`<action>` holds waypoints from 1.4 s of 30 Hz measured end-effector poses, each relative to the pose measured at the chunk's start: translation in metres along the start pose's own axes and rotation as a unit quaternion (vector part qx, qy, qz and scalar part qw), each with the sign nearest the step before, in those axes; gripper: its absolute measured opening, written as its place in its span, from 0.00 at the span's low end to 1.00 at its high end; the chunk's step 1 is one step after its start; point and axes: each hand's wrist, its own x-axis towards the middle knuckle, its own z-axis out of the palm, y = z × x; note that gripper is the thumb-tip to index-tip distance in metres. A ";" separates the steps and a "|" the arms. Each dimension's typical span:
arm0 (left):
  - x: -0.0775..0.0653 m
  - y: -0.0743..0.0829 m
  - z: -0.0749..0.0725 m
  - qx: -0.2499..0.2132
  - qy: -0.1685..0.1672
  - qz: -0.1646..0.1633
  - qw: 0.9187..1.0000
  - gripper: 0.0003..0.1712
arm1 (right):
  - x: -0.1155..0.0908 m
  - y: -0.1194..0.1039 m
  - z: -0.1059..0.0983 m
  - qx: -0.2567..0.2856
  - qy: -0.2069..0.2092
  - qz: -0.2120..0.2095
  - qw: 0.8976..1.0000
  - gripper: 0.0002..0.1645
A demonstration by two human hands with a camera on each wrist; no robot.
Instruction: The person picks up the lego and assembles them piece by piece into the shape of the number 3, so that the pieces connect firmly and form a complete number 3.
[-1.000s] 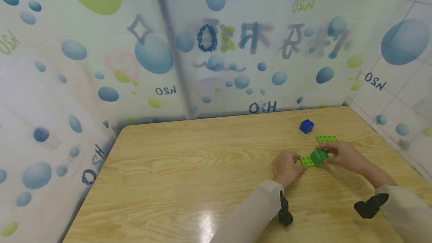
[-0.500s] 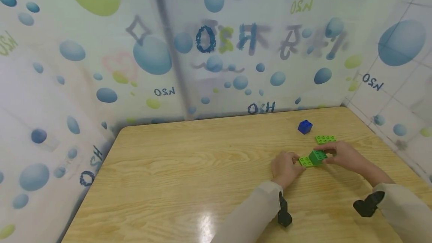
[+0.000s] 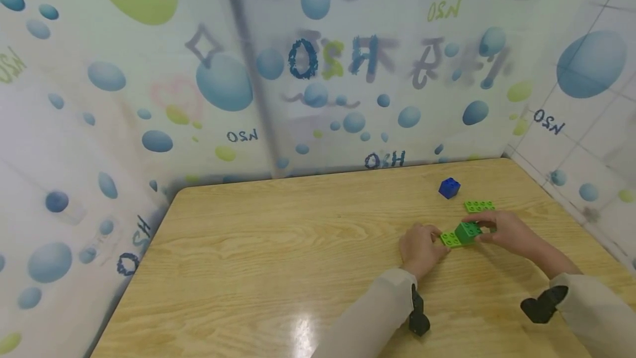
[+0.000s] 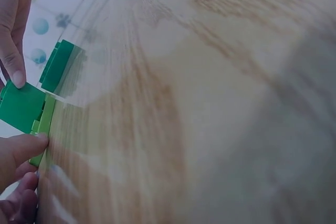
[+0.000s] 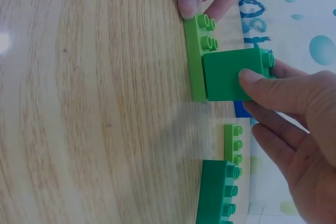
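Note:
A thin light green building brick lies on the table, its left end pinched between the thumb and fingers of my left hand. Over its right half sits a taller dark green building brick, which my right hand grips by its sides. In the right wrist view the dark green brick stands against the studded face of the light green one, studs outward. Studs show between the two in the left wrist view, where the dark green brick looks slightly tilted; how firmly they join I cannot tell.
Behind the hands a blue brick and a second light green brick lie on the wooden table. Another long dark green brick shows in the right wrist view. A patterned covering rises behind the table.
The hands and the two bricks they hold stay nearly in place. The whole head view has shifted slightly.

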 end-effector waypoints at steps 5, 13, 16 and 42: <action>0.000 0.000 0.000 0.001 0.000 -0.001 1.000 0.16 | 0.001 0.003 0.001 -0.004 -0.001 0.001 1.000 0.26; 0.000 0.001 0.000 0.012 0.001 -0.001 1.000 0.17 | 0.002 0.005 -0.002 0.019 -0.007 0.006 1.000 0.25; -0.001 0.001 0.001 0.016 0.000 -0.003 1.000 0.17 | 0.001 0.007 -0.002 0.020 -0.007 0.007 1.000 0.26; 0.002 -0.002 0.003 0.014 0.010 0.006 1.000 0.16 | 0.008 0.006 0.003 0.010 0.011 0.015 1.000 0.24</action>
